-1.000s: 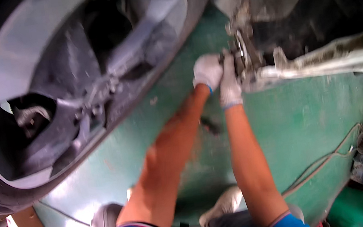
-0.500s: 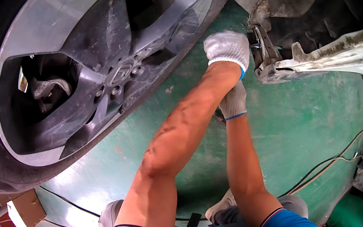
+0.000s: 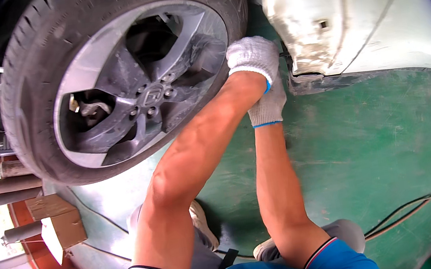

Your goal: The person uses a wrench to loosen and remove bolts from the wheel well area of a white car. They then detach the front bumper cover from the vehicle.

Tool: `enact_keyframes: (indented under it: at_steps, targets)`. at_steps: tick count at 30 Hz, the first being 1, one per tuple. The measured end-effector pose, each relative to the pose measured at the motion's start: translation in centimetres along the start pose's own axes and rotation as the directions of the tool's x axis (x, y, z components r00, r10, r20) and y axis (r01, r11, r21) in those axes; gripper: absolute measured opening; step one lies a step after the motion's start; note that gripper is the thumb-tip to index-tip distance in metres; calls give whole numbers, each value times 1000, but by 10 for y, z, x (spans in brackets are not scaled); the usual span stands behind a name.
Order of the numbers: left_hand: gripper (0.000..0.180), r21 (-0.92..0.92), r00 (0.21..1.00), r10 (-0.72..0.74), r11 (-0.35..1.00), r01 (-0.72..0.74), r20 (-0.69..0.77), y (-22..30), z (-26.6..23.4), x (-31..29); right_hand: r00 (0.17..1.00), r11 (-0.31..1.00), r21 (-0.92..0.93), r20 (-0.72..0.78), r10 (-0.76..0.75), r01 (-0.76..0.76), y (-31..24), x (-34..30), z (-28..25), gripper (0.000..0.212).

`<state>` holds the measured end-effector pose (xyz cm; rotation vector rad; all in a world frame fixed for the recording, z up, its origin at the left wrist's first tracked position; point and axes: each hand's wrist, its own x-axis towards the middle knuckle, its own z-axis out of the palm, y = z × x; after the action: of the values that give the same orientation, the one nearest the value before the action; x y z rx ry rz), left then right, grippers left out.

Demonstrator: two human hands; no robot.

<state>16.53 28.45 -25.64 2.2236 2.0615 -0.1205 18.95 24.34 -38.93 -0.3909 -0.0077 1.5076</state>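
Note:
My left hand (image 3: pixel 253 56), in a white knitted glove, is closed beside the lower edge of a pale car body panel (image 3: pixel 364 20). Just below it, partly covered by it, is my right hand (image 3: pixel 269 106) in a greyish knitted glove, closed too. Between the left glove and the panel's scuffed corner a short dark piece (image 3: pixel 284 55) shows. What the hands grip is hidden by the gloves. To their left stands a car wheel, its tyre (image 3: pixel 33 132) dark and its spoked alloy rim (image 3: pixel 152 94) grey.
The green floor (image 3: pixel 358 131) lies under the panel and wheel. Hoses (image 3: pixel 418 202) run across it at the lower right, and a thin cable (image 3: pixel 97 214) at the left. A cardboard box (image 3: pixel 65 224) stands at the far left. My shoes are below my forearms.
The view has shifted: the wheel looks smaller and whole, and the panel's outer face now fills the upper right. Both hands remain together at the panel's edge.

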Motion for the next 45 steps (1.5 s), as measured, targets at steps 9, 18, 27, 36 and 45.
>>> enact_keyframes:
  at_steps: [9,18,27,36,45]
  targets:
    - [34,8,1000,-6,1000,6,4,18,-8,2,983,895,408,101,151,-180,-2,52,-20,42]
    - [27,-325,893,389,834,-446,-227,-63,-12,-14,967,978,197,-255,-19,71,-7,28,23,27]
    - [20,-340,900,323,844,-414,-293,-71,3,-23,971,978,156,-219,-100,136,-8,30,15,33]
    - [36,-457,927,246,815,-357,-284,-114,52,-24,882,942,-222,-347,-319,253,6,29,27,18]
    - [29,-567,838,66,707,-423,-542,-127,51,-62,946,971,198,-317,-62,130,-19,43,33,33]
